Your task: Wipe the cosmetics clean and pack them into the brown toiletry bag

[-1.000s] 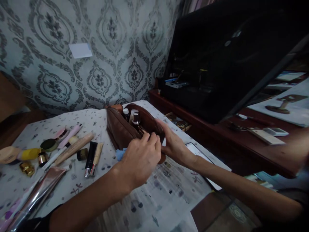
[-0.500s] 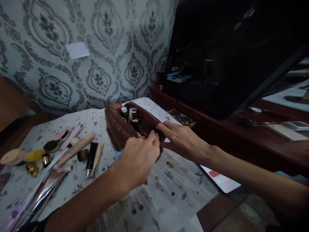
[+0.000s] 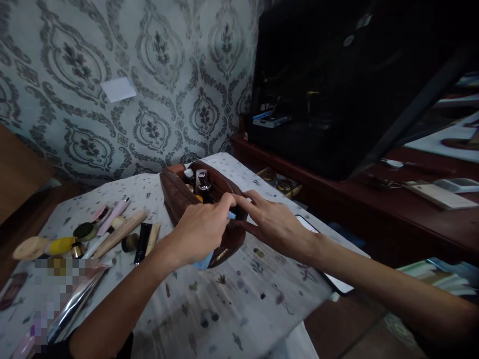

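Note:
A brown leather cosmetic bag [image 3: 173, 193] lies unzipped on the patterned tablecloth, with a dark bottle [image 3: 203, 182] and a white-capped bottle [image 3: 189, 174] upright inside. My left hand [image 3: 202, 230] is closed over the bag's near end. A light blue, soft-looking piece [image 3: 204, 263] shows below that hand and again at its fingertips; its kind cannot be made out. My right hand [image 3: 275, 224] grips the bag's right end at the rim, thumb lower and fingers on top. The fingertips of both hands nearly meet there. Part of the zip [image 3: 221, 255] shows below them.
Makeup lies at left: a yellow sponge-like piece [image 3: 62, 245], tubes [image 3: 143, 242], a round dark jar [image 3: 84, 231] and a silver tube [image 3: 80, 296]. A phone [image 3: 339, 283] lies by the table's right edge. A large black screen [image 3: 329, 89] stands on the dark red cabinet [image 3: 377, 199].
My left hand has shifted slightly left and up, and more of the blue piece shows, now also at its fingertips. My right hand stays at the bag's rim. The view has shifted slightly.

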`<state>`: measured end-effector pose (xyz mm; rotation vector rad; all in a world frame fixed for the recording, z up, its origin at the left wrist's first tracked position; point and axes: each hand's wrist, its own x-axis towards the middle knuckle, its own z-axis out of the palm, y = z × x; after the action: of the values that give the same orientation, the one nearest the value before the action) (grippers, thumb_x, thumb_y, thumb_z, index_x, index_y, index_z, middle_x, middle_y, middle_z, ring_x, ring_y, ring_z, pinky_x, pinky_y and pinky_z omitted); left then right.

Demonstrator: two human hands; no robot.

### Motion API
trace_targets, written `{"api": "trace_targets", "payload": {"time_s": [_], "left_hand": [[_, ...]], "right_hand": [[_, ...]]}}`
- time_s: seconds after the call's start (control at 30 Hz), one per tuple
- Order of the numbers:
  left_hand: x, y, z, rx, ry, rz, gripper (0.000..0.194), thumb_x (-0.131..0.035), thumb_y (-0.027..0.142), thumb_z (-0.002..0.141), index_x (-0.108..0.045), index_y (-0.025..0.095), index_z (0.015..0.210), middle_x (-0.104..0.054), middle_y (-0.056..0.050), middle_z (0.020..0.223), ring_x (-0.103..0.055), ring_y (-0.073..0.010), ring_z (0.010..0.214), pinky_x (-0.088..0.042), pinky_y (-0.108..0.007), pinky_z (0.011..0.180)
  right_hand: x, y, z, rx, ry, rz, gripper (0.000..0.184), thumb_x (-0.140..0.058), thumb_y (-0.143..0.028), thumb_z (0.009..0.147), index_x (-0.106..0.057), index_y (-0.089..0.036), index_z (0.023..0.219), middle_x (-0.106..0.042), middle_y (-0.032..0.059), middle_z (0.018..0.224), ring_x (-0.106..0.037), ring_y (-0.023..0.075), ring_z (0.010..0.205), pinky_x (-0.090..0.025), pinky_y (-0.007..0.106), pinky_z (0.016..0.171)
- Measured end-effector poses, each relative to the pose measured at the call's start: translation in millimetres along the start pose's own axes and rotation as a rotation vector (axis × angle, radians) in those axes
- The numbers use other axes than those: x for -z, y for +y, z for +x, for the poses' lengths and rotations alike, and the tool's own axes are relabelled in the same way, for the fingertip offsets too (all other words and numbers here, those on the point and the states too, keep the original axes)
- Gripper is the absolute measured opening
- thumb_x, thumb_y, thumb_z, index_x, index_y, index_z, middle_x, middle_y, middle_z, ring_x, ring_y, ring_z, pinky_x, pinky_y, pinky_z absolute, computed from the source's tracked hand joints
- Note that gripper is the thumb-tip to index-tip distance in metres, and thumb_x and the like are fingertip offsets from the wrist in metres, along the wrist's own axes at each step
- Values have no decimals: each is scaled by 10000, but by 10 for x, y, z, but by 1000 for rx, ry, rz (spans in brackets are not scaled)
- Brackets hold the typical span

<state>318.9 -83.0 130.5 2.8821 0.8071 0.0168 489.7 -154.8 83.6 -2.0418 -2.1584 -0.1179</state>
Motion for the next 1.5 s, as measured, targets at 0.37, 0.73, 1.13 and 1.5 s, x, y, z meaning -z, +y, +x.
{"api": "trace_targets", "payload": {"time_s": [0.37, 0.73, 1.13, 1.5], "left_hand": [[-11, -78, -366, -22, 327, -160, 205, -393, 193, 1005, -586, 226, 1065, -726, -19, 1023, -698, -176, 886, -502, -269, 715], [-517, -179, -742, -304, 634, -148, 290, -456, 18, 937, -575, 159, 1161, -697, -110, 1145, -669, -160, 1082, -535, -257, 911], [-1047, -631, -978, 51, 555, -69, 240, -405, 97, 981, -566, 210, 1117, -669, -50, 973, -674, -160, 877, -532, -257, 746], [-1343, -868, -1162, 310, 375, -2, 230, -410, 126, 926, -589, 215, 1041, -674, -70, 1030, -666, -231, 951, -552, -354, 795]], "right_hand": [[-21, -13, -117, -14, -17, -68, 504, -446, -352, 1030, -348, -281, 1519, -625, 127, 1250, -697, 215, 796, -397, 258, 517], [-364, -13, -297, 182, 564, 61, 372, -514, -168, 956, -539, -143, 1327, -430, 252, 1472, -407, 417, 1387, -501, 587, 1000], [-572, -395, -440, 334, 669, 427, 194, -539, -102, 925, -575, -125, 1115, -689, 137, 1104, -601, 253, 1109, -534, 427, 934], [-516, -571, -151, 334, 591, 238, 352, -479, -203, 973, -554, -61, 1286, -696, 147, 1074, -595, 292, 945, -524, 436, 792]]}}
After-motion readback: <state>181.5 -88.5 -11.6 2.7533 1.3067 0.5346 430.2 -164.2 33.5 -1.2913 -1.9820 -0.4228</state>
